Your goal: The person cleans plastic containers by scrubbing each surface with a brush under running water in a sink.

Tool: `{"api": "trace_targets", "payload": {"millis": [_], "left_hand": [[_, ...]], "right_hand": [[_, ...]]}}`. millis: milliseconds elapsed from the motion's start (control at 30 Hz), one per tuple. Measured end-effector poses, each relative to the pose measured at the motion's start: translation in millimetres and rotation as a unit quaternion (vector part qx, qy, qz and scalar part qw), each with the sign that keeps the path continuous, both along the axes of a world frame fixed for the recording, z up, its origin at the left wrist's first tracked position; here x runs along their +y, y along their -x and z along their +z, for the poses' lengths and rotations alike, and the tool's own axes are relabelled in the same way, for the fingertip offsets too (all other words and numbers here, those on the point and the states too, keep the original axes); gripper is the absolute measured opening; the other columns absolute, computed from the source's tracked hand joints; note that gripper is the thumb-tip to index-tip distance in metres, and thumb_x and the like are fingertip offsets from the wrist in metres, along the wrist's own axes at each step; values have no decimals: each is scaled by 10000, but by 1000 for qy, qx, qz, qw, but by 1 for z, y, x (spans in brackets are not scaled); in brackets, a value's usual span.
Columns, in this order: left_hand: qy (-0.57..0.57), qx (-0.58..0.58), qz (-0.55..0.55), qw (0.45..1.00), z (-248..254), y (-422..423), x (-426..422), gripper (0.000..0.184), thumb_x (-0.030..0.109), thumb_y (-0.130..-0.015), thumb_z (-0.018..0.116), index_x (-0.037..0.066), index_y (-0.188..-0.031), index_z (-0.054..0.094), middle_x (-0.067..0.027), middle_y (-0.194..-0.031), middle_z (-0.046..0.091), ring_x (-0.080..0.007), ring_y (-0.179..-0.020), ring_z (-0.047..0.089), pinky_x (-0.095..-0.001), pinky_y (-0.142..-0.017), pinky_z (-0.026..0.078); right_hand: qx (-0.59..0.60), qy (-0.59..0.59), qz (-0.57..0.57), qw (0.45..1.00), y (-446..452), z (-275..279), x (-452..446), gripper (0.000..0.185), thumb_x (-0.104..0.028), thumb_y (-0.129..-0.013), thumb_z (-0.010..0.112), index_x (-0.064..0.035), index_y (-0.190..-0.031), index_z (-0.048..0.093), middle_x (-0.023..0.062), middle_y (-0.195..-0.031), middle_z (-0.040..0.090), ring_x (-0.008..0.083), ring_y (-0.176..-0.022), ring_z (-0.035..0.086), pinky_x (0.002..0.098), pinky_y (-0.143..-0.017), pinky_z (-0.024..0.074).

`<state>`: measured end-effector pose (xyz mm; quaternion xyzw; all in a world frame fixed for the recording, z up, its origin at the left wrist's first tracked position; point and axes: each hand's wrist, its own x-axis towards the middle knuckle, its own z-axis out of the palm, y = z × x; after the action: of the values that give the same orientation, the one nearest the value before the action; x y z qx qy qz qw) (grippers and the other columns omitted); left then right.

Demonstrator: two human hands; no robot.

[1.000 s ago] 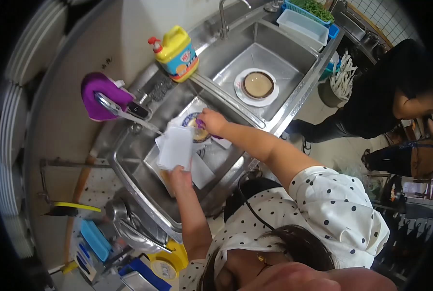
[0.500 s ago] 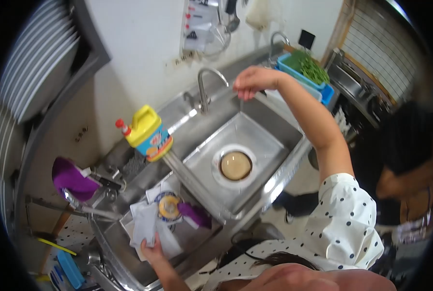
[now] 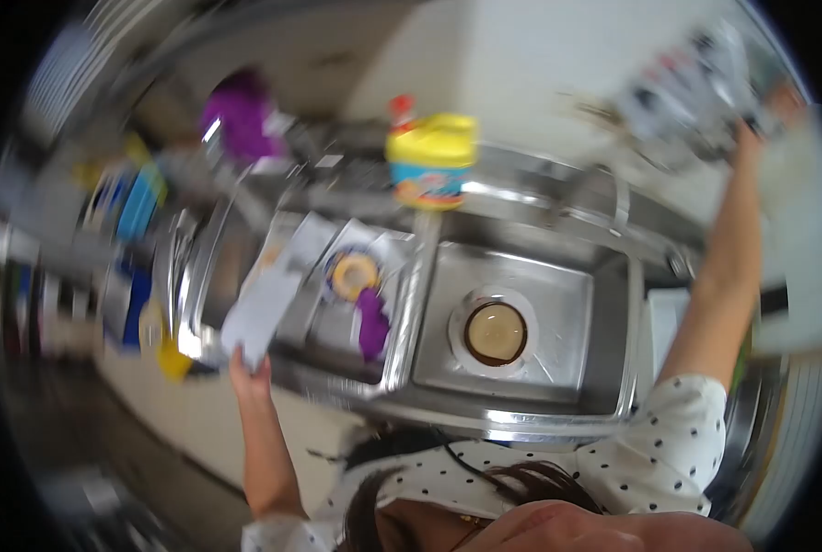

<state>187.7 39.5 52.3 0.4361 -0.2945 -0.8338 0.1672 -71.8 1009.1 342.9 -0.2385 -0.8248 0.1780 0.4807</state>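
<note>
My left hand [image 3: 251, 375] is closed on the near edge of a white rectangular dish [image 3: 266, 313], tilted over the left sink basin [image 3: 324, 370]. Beyond it in that basin lie more white dishes, a round blue-patterned dish [image 3: 330, 276] with a yellow-orange middle, and a purple item [image 3: 372, 324] that looks like cloth. My right arm stretches up to the far right. There my right hand [image 3: 748, 143] is smeared by motion beside utensils [image 3: 692, 101] hanging on the wall, and its fingers cannot be made out.
A yellow detergent jug [image 3: 433, 156] with a red pump stands behind the divider between the basins. The right basin [image 3: 558, 322] has a round drain [image 3: 496, 333], with a curved faucet [image 3: 621, 207] behind. A purple item [image 3: 241, 115] is at the back left, near a blue container [image 3: 137, 204].
My view has swung left. My right hand has moved from beside the faucet up to the hanging utensils. My left hand has drawn the white dish toward the basin's near left side.
</note>
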Motion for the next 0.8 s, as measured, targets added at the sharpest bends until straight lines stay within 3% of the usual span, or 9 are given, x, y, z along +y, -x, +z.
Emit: {"api": "trace_targets", "payload": {"millis": [33,100,233,400,500,600,667,800], "left_hand": [[-9,50,-6,999,-4,-11,-7,337,139,-853,586,50,-1170,511,-83,-1083,603,-238,-940,612,-355,-726,553],[13,28,31,999,19,-27,1,367,103,-821,623,93,-1169,506,-63,-1112,572,-223,-978,584,-368,-730,525],[38,52,34,997,43,-45,4,370,141,-857,601,82,-1204,486,-69,-1126,578,-224,-1035,563,-385,-802,498],[26,70,16,997,54,-45,10,324,133,-867,591,108,-1177,500,-55,-1087,584,-206,-977,570,-372,-743,478],[32,113,-26,993,50,-36,13,323,120,-875,567,123,-1188,487,-59,-1081,581,-208,-977,572,-377,-741,489],[40,113,-47,992,57,-19,26,346,105,-885,542,132,-1217,453,-65,-1111,559,-231,-1004,563,-380,-773,492],[40,113,-64,991,55,-7,28,353,97,-881,545,132,-1219,450,-73,-1135,547,-246,-1025,557,-393,-804,490],[16,97,-87,991,53,12,41,371,61,-866,546,127,-1217,446,-86,-1160,531,-263,-1049,550,-423,-845,485]], "right_hand": [[-8,7,0,1000,13,0,11,559,-253,-713,717,-4,-1165,501,131,-1022,588,216,-872,575,359,-738,481],[-10,40,0,999,38,7,31,544,-247,-714,722,-7,-1155,512,126,-1022,594,221,-878,581,366,-747,485],[59,172,17,983,58,25,49,515,-236,-717,733,-12,-1135,534,117,-1022,607,231,-891,593,378,-766,494],[228,365,30,902,44,37,63,477,-223,-720,746,-19,-1110,561,106,-1023,623,243,-908,607,393,-790,506],[291,415,58,860,23,57,65,455,-214,-722,754,-23,-1095,578,99,-1023,632,250,-917,616,402,-805,513],[136,466,407,774,56,60,242,296,-132,-797,689,37,-1017,587,122,-1003,636,215,-874,624,348,-810,510],[237,403,414,781,10,102,127,269,-163,-774,691,12,-951,587,112,-933,625,214,-820,616,342,-758,499],[284,317,512,746,-75,144,-82,233,-225,-729,695,-39,-820,588,91,-794,602,214,-714,598,331,-653,479]]}}
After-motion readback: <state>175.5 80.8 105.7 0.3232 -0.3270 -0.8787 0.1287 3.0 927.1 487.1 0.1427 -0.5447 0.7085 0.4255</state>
